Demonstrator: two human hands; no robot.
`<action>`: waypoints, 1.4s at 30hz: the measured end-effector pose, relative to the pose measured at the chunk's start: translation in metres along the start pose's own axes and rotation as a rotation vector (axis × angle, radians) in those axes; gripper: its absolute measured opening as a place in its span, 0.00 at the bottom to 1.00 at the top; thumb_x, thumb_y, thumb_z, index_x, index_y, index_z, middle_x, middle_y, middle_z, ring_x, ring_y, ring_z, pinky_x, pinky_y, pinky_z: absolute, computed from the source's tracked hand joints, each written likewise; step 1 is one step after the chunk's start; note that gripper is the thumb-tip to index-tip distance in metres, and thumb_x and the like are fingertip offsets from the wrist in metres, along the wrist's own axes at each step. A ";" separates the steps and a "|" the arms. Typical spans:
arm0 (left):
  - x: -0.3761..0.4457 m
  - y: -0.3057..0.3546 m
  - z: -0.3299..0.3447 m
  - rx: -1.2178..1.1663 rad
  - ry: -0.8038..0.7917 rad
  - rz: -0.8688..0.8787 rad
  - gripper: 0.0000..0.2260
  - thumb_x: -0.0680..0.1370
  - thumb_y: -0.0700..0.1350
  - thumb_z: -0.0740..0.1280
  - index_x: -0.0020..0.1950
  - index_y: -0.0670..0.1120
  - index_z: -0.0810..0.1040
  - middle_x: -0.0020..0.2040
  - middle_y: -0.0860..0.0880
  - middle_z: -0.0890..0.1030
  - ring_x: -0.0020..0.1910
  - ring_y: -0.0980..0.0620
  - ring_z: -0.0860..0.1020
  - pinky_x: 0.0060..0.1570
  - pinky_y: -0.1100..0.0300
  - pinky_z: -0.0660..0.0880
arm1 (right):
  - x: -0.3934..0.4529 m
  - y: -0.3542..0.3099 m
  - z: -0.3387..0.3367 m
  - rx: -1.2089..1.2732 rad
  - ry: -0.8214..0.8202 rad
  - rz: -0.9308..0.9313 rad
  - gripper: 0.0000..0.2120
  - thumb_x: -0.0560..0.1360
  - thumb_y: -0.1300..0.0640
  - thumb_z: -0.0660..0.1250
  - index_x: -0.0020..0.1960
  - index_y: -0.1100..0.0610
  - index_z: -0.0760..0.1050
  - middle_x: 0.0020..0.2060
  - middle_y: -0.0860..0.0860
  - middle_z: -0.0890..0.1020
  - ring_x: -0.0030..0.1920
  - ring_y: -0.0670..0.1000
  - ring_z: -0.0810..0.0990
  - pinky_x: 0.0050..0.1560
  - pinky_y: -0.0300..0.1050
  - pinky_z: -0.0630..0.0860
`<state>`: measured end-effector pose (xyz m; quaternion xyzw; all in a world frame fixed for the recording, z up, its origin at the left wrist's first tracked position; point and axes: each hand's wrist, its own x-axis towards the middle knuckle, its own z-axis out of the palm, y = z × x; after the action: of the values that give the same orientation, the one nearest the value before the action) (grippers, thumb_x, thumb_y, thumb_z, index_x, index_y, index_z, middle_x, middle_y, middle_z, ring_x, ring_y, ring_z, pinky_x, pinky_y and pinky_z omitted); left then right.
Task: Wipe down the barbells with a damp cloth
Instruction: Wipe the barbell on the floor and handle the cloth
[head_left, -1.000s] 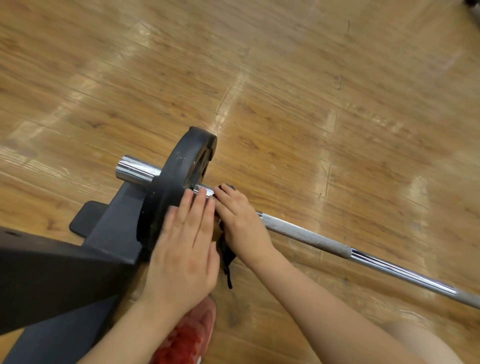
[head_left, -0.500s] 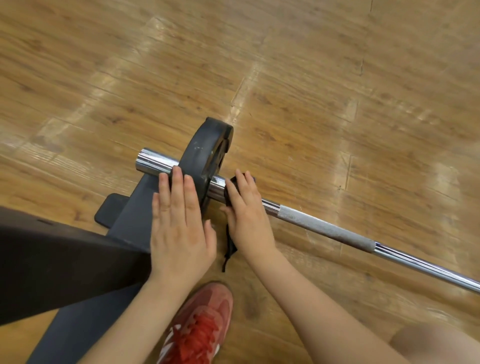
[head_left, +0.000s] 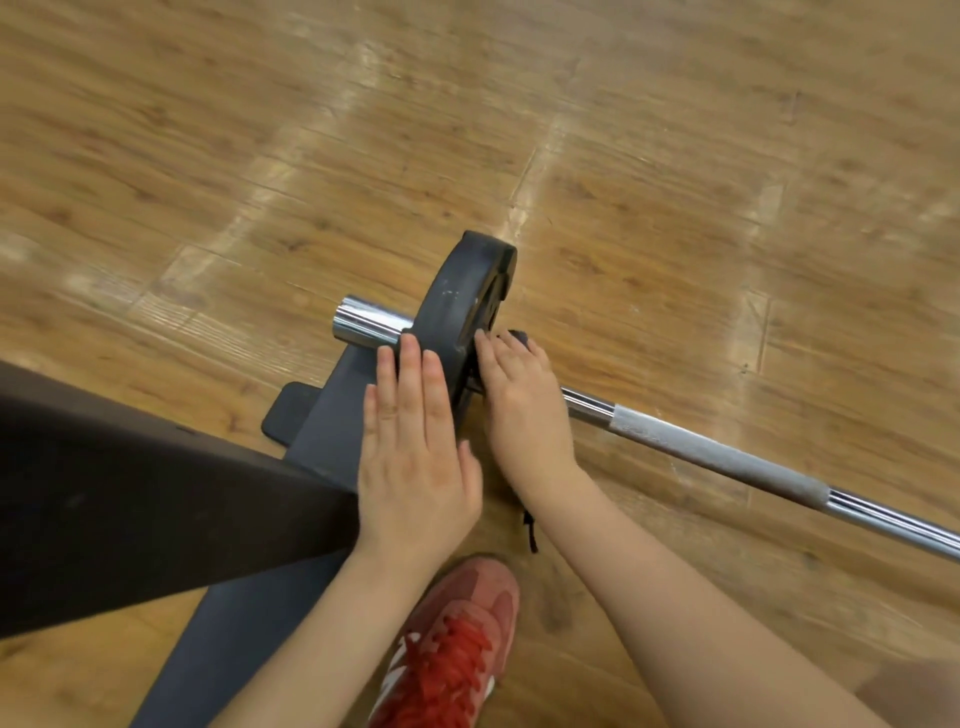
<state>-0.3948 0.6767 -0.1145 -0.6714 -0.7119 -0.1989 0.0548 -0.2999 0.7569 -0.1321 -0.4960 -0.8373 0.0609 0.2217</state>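
A chrome barbell (head_left: 711, 457) lies across the wooden floor, running from centre to the right edge, with a grey knurled section. A black weight plate (head_left: 460, 296) sits near its left end, and the shiny sleeve end (head_left: 363, 325) sticks out to the left. My left hand (head_left: 415, 457) lies flat with fingers together against the plate's near face. My right hand (head_left: 524, 405) wraps a dark cloth (head_left: 519, 338) around the bar right beside the plate. A strip of the cloth hangs below my wrist. Most of the cloth is hidden under my hand.
A black metal frame (head_left: 156, 499) with a flat foot (head_left: 291, 415) fills the lower left, touching the plate's area. My red shoe (head_left: 447, 644) stands on the floor (head_left: 675, 182) just below the hands.
My right hand with the cloth has slid left along the bar until it is against the plate. My left hand stays flat on the plate. The camera has shifted.
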 end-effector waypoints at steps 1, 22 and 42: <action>0.000 0.000 0.001 0.004 0.002 0.000 0.37 0.73 0.43 0.59 0.77 0.36 0.45 0.76 0.36 0.50 0.77 0.40 0.47 0.75 0.49 0.46 | -0.002 -0.005 0.002 -0.026 -0.016 0.031 0.22 0.71 0.63 0.53 0.58 0.71 0.76 0.52 0.64 0.82 0.54 0.62 0.81 0.58 0.60 0.74; 0.002 0.000 0.002 0.001 0.015 -0.014 0.35 0.73 0.44 0.57 0.76 0.35 0.48 0.76 0.36 0.51 0.76 0.38 0.49 0.75 0.49 0.45 | -0.028 0.053 -0.023 0.025 -0.064 -0.374 0.18 0.74 0.69 0.54 0.59 0.69 0.77 0.60 0.63 0.78 0.64 0.61 0.72 0.66 0.54 0.67; -0.001 0.003 0.003 0.005 0.012 -0.025 0.36 0.74 0.45 0.56 0.77 0.35 0.45 0.76 0.36 0.49 0.76 0.39 0.45 0.75 0.49 0.43 | -0.052 0.042 -0.016 -0.020 -0.065 0.053 0.38 0.55 0.83 0.69 0.64 0.70 0.72 0.63 0.66 0.74 0.62 0.64 0.75 0.61 0.61 0.65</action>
<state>-0.3915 0.6773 -0.1171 -0.6610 -0.7204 -0.2018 0.0582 -0.2382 0.7313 -0.1479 -0.5180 -0.8312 0.0745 0.1877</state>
